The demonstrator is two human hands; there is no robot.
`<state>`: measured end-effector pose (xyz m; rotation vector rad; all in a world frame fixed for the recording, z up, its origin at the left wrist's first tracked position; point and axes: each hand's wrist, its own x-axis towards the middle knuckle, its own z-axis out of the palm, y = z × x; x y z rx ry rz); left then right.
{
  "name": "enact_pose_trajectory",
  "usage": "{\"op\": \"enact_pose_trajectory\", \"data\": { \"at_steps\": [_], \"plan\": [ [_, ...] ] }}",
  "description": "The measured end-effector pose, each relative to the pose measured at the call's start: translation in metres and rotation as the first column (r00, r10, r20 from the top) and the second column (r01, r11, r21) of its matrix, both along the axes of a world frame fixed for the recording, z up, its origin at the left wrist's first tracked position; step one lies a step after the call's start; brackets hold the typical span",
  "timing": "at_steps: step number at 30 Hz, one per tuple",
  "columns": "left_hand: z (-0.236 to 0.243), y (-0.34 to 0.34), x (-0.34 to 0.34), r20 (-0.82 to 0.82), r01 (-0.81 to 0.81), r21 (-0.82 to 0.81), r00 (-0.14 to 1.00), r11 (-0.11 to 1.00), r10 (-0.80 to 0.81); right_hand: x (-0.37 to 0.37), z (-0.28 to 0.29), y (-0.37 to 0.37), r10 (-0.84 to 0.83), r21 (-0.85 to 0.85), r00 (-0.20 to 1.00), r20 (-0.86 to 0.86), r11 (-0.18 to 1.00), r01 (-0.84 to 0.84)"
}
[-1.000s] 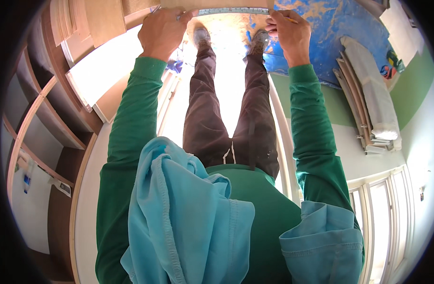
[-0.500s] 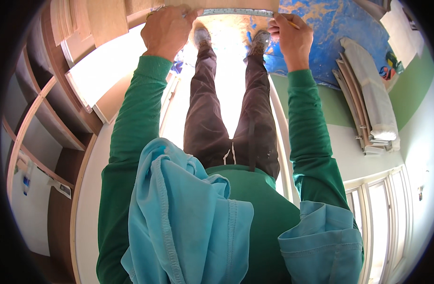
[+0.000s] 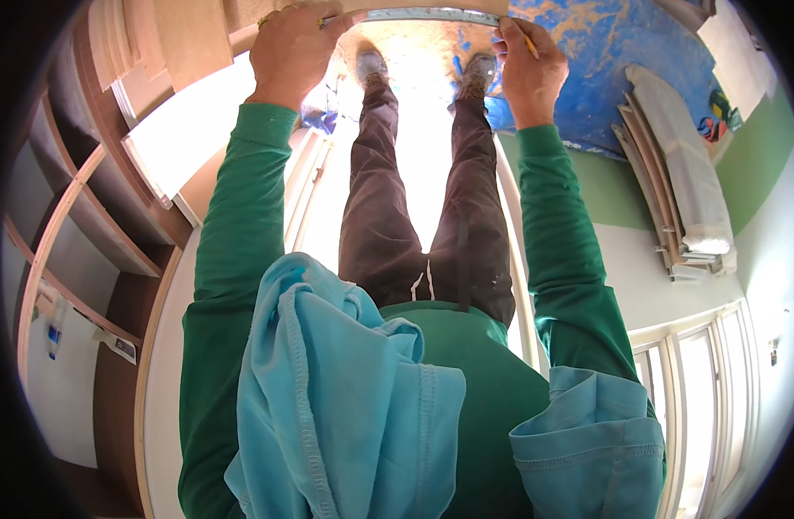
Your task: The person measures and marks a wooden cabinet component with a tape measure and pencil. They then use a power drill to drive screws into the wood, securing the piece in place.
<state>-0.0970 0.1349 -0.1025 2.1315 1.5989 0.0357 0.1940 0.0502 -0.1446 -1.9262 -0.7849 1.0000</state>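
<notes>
At the top of the view a steel tape measure [image 3: 427,16] stretches between my hands along a pale wooden board [image 3: 397,4]. My left hand [image 3: 286,65] is closed at the tape's left end, gripping it; its fingertips are partly hidden. My right hand [image 3: 531,78] is at the tape's right end, fingers curled round a yellow pencil [image 3: 529,43], with fingertips at the tape. Below, my legs and shoes show, and light blue cloth [image 3: 345,398] hangs in front of my green top.
Wooden shelving [image 3: 85,208] curves along the left, beside stacked boards [image 3: 189,52]. A dusty blue sheet [image 3: 604,60] covers the floor at upper right, near wrapped panels [image 3: 678,164] and a small pile of tools [image 3: 715,121]. White-framed glazed panels [image 3: 691,398] stand at lower right.
Both hands have shifted slightly, my left a little up and left over the last half second. The pencil in my right hand is tipped more steeply. The tape remains stretched between them.
</notes>
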Motion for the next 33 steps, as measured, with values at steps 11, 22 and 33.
{"op": "enact_pose_trajectory", "data": {
  "at_steps": [11, 22, 33],
  "plan": [
    [0.004, -0.006, 0.005, -0.084, -0.046, -0.024, 0.995, 0.999, 0.044, -0.003, -0.008, -0.008, -0.043, 0.070, 0.999, 0.010, 0.997, 0.042],
    [0.003, -0.014, 0.016, -0.230, -0.162, -0.080, 0.963, 0.984, 0.140, -0.006, -0.013, -0.009, -0.093, 0.103, 0.995, -0.024, 0.990, 0.095],
    [0.004, -0.011, 0.017, -0.248, -0.159, -0.070, 0.959, 0.985, 0.137, -0.007, -0.010, -0.006, -0.137, 0.110, 0.944, -0.300, 0.978, 0.177]
  ]
}}
